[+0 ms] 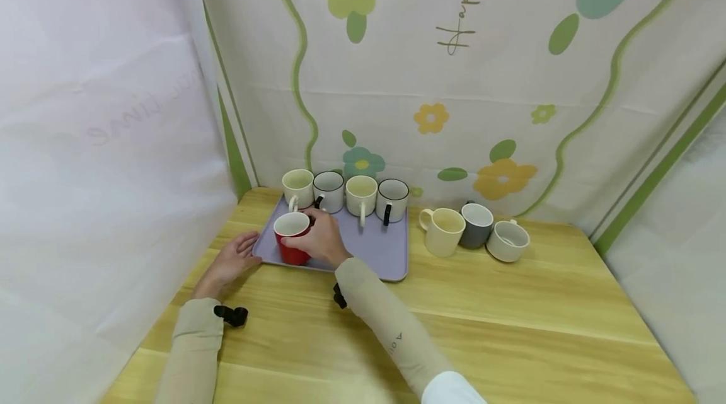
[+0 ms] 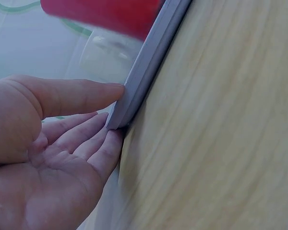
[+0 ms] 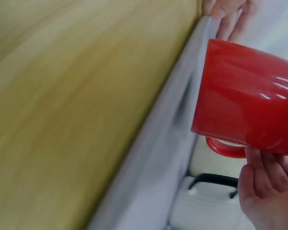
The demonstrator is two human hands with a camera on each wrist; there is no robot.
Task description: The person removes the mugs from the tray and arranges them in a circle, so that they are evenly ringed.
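Observation:
My right hand (image 1: 322, 239) grips a red mug (image 1: 292, 249) with a white inside, thumb on its near side. The mug is upright over the front left part of a lilac tray (image 1: 374, 249); whether its base touches the tray I cannot tell. Its red handle (image 3: 225, 147) shows in the right wrist view. At the tray's front left corner, my left hand (image 1: 231, 262) touches the edge, its fingers (image 2: 103, 153) fairly straight. Along the tray's back stand a cream mug (image 1: 297, 186), a black-rimmed white mug (image 1: 329, 193), another cream mug (image 1: 361, 196) and another black-rimmed mug (image 1: 392, 199).
Right of the tray, on the wooden table (image 1: 510, 328), stand a pale yellow mug (image 1: 443, 234), a dark grey mug (image 1: 475, 234) and a low whitish cup (image 1: 507, 243). A flower-printed curtain (image 1: 386, 76) rises behind the table, with white cloth (image 1: 113, 171) on the left.

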